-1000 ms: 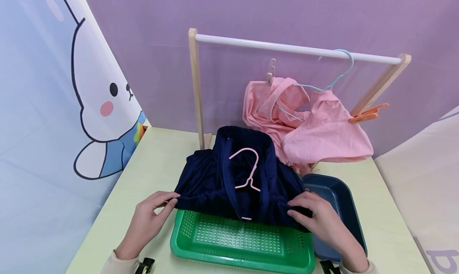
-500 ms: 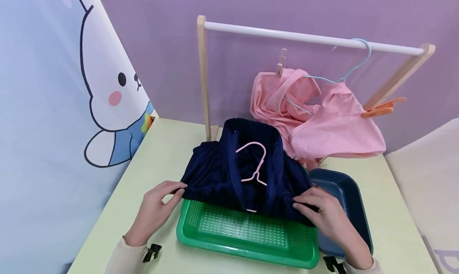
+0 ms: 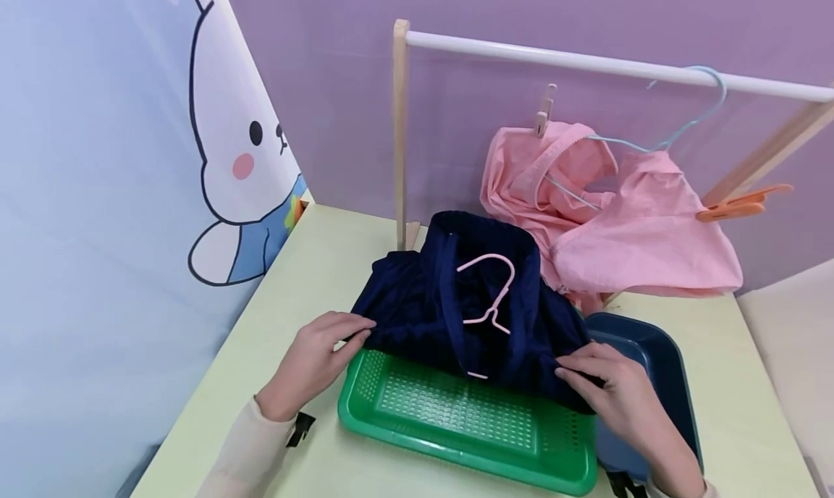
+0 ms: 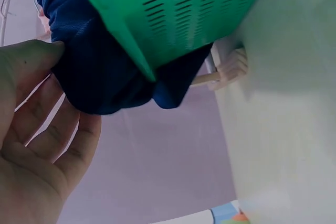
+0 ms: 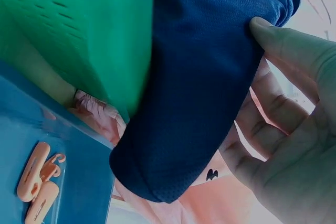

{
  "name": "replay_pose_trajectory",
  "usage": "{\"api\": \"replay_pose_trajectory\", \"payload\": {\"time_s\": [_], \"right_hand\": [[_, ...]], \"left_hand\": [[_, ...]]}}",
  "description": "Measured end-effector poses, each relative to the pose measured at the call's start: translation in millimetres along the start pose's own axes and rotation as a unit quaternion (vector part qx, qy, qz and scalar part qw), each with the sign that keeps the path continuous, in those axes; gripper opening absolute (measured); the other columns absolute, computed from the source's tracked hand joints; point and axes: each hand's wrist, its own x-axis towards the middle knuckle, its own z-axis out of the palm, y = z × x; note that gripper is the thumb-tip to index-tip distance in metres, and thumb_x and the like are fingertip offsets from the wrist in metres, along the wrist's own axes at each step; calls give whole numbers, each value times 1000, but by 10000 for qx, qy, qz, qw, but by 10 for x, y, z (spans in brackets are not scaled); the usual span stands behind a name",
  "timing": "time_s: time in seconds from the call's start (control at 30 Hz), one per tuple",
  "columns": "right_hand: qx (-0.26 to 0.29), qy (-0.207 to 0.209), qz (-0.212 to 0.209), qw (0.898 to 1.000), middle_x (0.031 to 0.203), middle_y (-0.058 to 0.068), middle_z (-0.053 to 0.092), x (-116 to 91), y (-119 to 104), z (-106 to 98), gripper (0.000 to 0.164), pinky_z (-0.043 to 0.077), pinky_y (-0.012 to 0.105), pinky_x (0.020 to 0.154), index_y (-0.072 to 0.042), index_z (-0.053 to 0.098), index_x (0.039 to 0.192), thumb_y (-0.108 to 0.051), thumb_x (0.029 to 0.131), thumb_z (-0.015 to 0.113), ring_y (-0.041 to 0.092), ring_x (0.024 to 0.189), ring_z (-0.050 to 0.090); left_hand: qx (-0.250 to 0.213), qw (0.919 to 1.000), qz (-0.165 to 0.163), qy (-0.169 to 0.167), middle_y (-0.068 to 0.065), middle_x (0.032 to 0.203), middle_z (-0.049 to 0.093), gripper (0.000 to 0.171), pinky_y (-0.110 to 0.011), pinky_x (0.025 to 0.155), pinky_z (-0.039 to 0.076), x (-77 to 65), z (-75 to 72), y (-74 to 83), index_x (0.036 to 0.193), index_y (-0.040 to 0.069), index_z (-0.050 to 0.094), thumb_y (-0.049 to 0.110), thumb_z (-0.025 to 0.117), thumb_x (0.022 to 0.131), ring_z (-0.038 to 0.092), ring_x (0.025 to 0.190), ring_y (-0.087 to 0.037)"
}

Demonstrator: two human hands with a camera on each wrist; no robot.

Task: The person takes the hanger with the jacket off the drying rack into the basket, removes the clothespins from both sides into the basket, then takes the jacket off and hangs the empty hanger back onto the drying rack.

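A navy jacket lies bunched over the back part of a green perforated basket. Inside its neck opening, the hook of a pink hanger sticks up, while most of the hanger's arms are covered by cloth. My left hand pinches the jacket's left edge between thumb and fingers. On the opposite side, my right hand pinches the right edge. The right wrist view shows a sleeve hanging down beside the basket wall, with the thumb pressed on the cloth above.
Behind stands a rack with a white rod and wooden legs. A pink garment hangs there on a light-blue hanger, with a beige clothespin and an orange one. A dark-blue tub holds orange clothespins.
The head view has shifted, so the whole scene sits further right in it. Both hands keep their pinch on the jacket, which stays almost the same over the basket.
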Motion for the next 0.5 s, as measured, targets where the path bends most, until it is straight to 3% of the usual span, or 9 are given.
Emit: {"api": "replay_pose_trajectory", "payload": {"time_s": [0.33,0.5], "right_hand": [[-249,119,-290,9992,87,-8,68,58,52,-75,36,43,14,59,-10,81,92,10,63,86,7,76,59],[-363,98,-379,9986,88,-8,68,80,43,-93,35,44,15,61,-10,81,92,8,64,86,7,77,59]], "left_hand": [[-95,9986,236,-456,-3,106,72,22,-33,85,57,191,66,95,110,6,76,5,77,88,66,101,-18],[-172,9981,280,-521,-3,106,71,22,-31,84,57,249,89,121,110,7,76,4,76,89,66,101,-17]]}}
